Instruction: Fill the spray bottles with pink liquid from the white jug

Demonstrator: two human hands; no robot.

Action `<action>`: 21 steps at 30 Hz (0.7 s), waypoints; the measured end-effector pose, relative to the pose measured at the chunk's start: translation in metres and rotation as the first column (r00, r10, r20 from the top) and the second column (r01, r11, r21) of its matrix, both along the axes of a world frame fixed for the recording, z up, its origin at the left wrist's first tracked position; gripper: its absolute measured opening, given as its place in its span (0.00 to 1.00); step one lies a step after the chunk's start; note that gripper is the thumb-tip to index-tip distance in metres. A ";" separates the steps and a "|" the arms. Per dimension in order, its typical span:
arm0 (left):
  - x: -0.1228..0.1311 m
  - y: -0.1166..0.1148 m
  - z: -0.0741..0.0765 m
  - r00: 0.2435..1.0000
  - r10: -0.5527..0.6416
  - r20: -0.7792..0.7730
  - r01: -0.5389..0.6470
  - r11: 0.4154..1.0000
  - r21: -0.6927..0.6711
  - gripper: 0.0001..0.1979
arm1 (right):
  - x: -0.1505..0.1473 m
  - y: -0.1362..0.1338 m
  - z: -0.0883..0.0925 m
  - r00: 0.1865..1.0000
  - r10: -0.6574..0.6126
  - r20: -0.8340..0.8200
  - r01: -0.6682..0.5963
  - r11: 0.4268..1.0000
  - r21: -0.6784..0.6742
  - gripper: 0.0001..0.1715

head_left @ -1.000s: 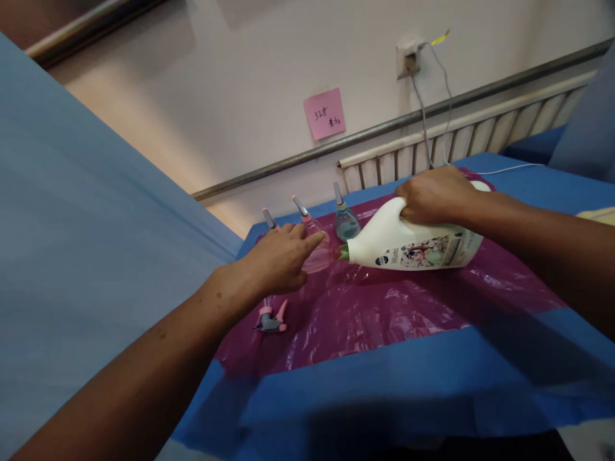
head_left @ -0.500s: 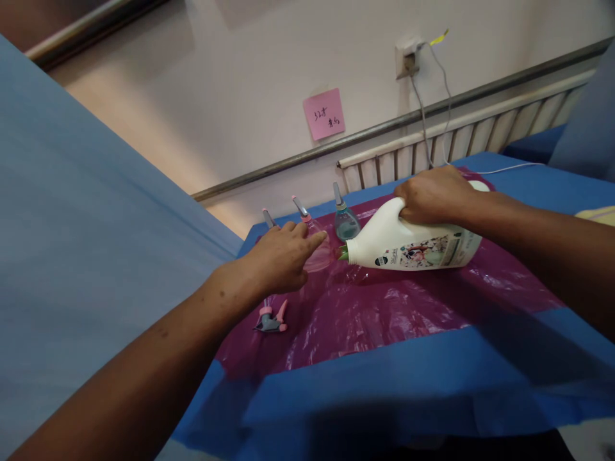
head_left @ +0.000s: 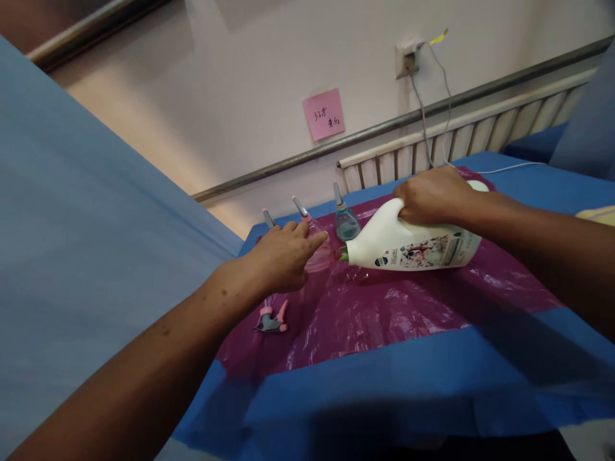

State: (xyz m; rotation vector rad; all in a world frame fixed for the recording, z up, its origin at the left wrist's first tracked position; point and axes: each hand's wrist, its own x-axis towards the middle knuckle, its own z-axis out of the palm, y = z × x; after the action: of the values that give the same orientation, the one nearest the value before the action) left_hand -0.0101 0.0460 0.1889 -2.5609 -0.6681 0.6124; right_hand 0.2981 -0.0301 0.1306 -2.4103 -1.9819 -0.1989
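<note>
My right hand point(head_left: 435, 195) is closed round the handle of a white detergent jug point(head_left: 413, 244), which is tipped on its side with its green spout pointing left. The spout is over a clear bottle point(head_left: 321, 256) that my left hand point(head_left: 281, 257) is wrapped round; the hand hides most of that bottle. Just behind stand a pink-topped spray bottle point(head_left: 303, 211) and a teal one point(head_left: 344, 221). All of it is on a magenta plastic sheet point(head_left: 384, 307).
A loose pink and grey spray trigger point(head_left: 271, 318) lies on the sheet near my left wrist. Blue cloth point(head_left: 384, 390) covers the table and the slope at left. Behind are a radiator point(head_left: 461, 137), a wall socket with a cable point(head_left: 408, 61) and a pink note point(head_left: 324, 114).
</note>
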 end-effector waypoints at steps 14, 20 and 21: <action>0.009 -0.004 0.004 0.999 -0.029 -0.028 0.030 0.998 0.051 0.44 | 0.000 0.001 -0.001 0.998 -0.026 -0.052 0.025 1.000 -0.019 0.22; 0.013 -0.003 0.004 0.998 -0.064 -0.005 0.065 0.995 0.074 0.43 | 0.001 0.001 0.000 0.999 -0.011 -0.047 0.011 1.000 -0.009 0.21; 0.014 -0.003 0.005 0.997 -0.072 -0.006 0.073 0.994 0.081 0.43 | 0.001 0.002 0.000 0.999 -0.010 -0.039 0.010 1.000 -0.010 0.21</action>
State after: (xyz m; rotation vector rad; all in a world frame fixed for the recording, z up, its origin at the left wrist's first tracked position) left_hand 0.0036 0.0427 0.1935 -2.4969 -0.5839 0.5539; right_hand 0.2990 -0.0286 0.1303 -2.4110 -1.9595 -0.1411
